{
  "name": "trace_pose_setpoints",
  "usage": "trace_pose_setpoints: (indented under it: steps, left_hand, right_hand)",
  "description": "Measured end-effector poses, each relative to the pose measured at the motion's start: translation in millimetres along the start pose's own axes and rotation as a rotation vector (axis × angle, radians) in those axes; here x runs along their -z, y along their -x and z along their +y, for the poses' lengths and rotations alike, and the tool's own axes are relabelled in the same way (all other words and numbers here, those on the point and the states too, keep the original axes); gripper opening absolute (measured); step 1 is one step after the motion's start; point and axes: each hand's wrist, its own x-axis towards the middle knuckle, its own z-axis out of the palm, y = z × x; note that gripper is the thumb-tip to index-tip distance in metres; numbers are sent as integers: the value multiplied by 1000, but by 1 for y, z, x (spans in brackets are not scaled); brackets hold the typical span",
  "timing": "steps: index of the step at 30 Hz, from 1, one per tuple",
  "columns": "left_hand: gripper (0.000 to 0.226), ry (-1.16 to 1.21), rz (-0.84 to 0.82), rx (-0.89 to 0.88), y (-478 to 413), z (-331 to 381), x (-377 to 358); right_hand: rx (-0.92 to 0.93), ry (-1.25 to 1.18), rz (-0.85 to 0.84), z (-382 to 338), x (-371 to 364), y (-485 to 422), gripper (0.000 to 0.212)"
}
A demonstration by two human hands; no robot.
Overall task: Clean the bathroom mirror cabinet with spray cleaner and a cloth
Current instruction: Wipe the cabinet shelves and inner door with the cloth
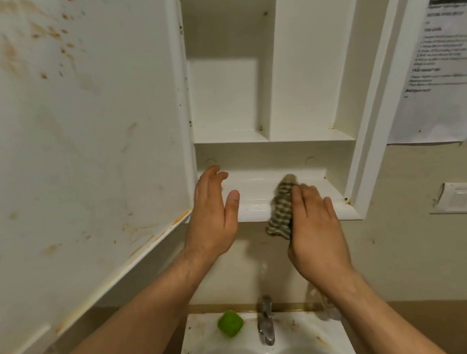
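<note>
The white mirror cabinet [271,74] stands open, its shelves bare. Its door [75,128] swings out to the left, the inner face stained with rusty brown spots. My right hand [314,226] presses a striped green and beige cloth [281,209] flat against the wet bottom ledge [254,200] of the cabinet, fingers straight. My left hand [216,215] is open, palm turned right, beside the door's lower corner at the left end of the ledge. No spray bottle is in view.
Below is a dirty white sink [259,352] with a metal tap [266,322] and a green round object [230,324] on its rim. Printed paper sheets [439,60] hang on the wall to the right, above a white switch plate [465,199].
</note>
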Motion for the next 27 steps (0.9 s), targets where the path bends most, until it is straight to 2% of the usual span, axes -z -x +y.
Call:
trace_pose_setpoints:
  steps: [2, 5, 7, 10, 12, 15, 17, 19, 21, 24, 26, 27]
  left_hand:
    - [58, -27, -42, -31, 3, -4, 9]
    - [58, -16, -106, -41, 3, 0, 15]
    - [56, 2, -85, -30, -1, 7, 21]
    - [48, -30, -56, -46, -8, 12, 33]
    - [42, -108, -99, -72, -9, 19, 34]
    - [37, -140, -139, -109, -12, 32, 26]
    - [35, -144, -128, -119, -12, 36, 23]
    - [37, -154, -104, -137, -10, 34, 23]
    - [39, -153, -82, -145, -8, 35, 22]
    - [42, -114, -46, -111, -3, 41, 19]
    - [48, -99, -18, -92, -4, 47, 19]
    - [51, -102, 1, -89, -7, 51, 21]
  right_hand:
    - [-25, -56, 8, -20, -7, 3, 95]
    - [211, -177, -13, -65, -25, 5, 97]
    - [298, -339, -47, -90, -27, -8, 87]
    - [291, -458, -114, -110, -22, -28, 75]
    - [306, -408, -136, -107, -17, -33, 72]
    - [447, -86, -140, -87, -5, -35, 55]
    - [511, 72, -167, -70, 4, -33, 59]
    - [431, 120, -215, -51, 12, -26, 77]
    - [307, 60, -203, -33, 22, -23, 83]
    - [111, -286, -117, -17, 36, -29, 55]
    - [-111, -692, -95, -15, 45, -38, 26]
    - [-196, -897, -88, -17, 51, -43, 18]
